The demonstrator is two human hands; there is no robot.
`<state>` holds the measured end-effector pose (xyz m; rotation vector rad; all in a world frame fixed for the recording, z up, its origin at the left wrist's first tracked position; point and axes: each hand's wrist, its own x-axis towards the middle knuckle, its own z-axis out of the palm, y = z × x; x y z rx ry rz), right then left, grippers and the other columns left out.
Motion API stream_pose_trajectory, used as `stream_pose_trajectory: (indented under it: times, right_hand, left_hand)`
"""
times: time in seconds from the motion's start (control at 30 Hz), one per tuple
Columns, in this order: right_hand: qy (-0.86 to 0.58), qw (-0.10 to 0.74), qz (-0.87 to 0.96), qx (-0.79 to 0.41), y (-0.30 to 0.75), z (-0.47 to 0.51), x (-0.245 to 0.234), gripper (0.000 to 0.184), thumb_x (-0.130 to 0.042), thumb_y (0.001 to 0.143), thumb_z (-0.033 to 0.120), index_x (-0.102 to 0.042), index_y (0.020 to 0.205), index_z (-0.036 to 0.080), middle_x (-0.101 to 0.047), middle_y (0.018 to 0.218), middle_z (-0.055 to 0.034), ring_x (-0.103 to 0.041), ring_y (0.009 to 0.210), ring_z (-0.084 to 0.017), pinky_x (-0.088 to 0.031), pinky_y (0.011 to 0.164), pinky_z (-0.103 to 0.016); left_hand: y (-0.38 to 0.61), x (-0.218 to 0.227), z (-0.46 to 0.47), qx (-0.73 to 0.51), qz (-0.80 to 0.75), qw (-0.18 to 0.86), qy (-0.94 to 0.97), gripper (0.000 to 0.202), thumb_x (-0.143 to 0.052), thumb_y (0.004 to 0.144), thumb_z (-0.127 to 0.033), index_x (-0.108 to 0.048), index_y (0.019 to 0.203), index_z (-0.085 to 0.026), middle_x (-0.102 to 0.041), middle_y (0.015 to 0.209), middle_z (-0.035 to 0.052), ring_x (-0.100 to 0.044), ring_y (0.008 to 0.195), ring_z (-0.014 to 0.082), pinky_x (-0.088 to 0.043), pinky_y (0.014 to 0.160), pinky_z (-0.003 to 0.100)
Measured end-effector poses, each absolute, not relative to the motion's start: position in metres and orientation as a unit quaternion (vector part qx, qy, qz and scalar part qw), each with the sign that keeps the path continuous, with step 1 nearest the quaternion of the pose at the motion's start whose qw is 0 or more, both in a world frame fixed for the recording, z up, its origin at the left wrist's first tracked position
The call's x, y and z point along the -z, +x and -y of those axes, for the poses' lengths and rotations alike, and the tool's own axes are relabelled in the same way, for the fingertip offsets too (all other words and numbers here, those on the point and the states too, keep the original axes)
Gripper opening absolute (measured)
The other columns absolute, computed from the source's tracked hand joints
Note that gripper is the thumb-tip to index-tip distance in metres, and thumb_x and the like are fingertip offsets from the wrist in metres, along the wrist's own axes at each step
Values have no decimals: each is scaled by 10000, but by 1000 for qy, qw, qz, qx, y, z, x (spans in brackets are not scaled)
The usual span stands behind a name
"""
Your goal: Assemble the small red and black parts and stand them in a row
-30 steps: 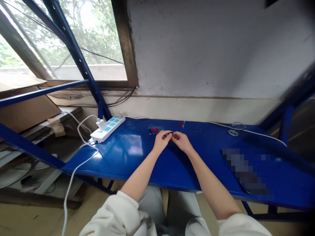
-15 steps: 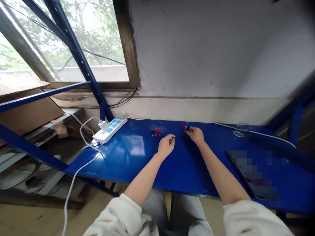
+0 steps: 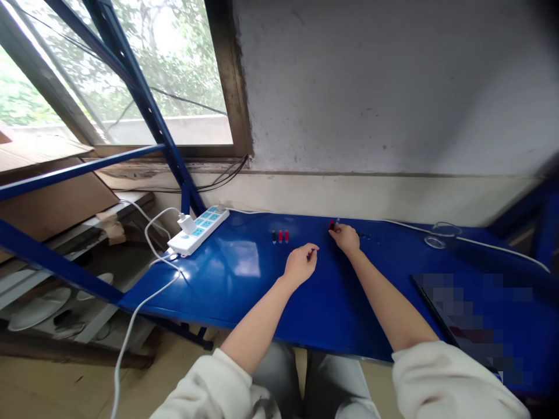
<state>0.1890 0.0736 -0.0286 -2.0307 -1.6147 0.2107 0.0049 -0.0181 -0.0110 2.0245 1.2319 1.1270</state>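
My right hand [image 3: 347, 240] reaches to the back of the blue table [image 3: 244, 297], thumb and forefinger pinched on a small black cylinder, mostly covered by the fingertips. Just beyond them are a small red cylinder [image 3: 331, 223] and a clear, pale tube [image 3: 338, 221]. My left hand [image 3: 300, 263] hovers nearer the front edge, fingers loosely curled, with a gap between thumb and forefinger and nothing seen in it. Left of it, in a short row, are a black cylinder [image 3: 273, 237] and two red cylinders [image 3: 283, 235], each with a paler end.
A white power strip [image 3: 198, 231] with a plug and cable lies at the table's left end. At the right are a clear round lid-like piece [image 3: 435, 242], a white cable [image 3: 502, 250] and a dark flat object [image 3: 454, 326], partly blurred. Blue rack posts [image 3: 187, 192] flank the table.
The view has shifted slightly, so things sit a little further right. My right fingertips now sit closer to the red cylinder, with the black piece. My left hand keeps nearly the same pose.
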Motion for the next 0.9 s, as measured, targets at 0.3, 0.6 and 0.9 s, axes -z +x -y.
stream_pose_trajectory:
  times: [0.3, 0.6, 0.9]
  right_hand:
    - [-750, 252, 605, -87, 193, -76, 28, 189, -555, 711, 382, -640, 747, 216, -658, 749, -41, -598, 716, -187, -384, 556, -256]
    - [-764, 222, 604, -48, 199, -71, 29, 324, -544, 718, 513, -678, 770, 223, -662, 745, -68, -607, 733, -211, -396, 570, -271]
    - [-766, 194, 611, -29, 199, -68, 29, 357, -514, 738, 521, -677, 827, 216, -660, 762, -85, -609, 737, -227, -387, 550, -276]
  left_hand:
    - [4, 11, 20, -410, -448, 250, 754, 254, -400, 812, -243, -621, 932, -202, -588, 659, 17, -491, 537, 113, -374, 557, 223]
    - [5, 12, 20, -405, -448, 247, 758, 247, -406, 813, -248, -619, 931, -205, -598, 671, 24, -510, 550, 126, -378, 549, 227]
    - [-17, 10, 4, -395, -580, 136, 700, 397, -460, 793, -235, -474, 1189, -219, -613, 764, 64, -585, 702, 194, -405, 640, 261]
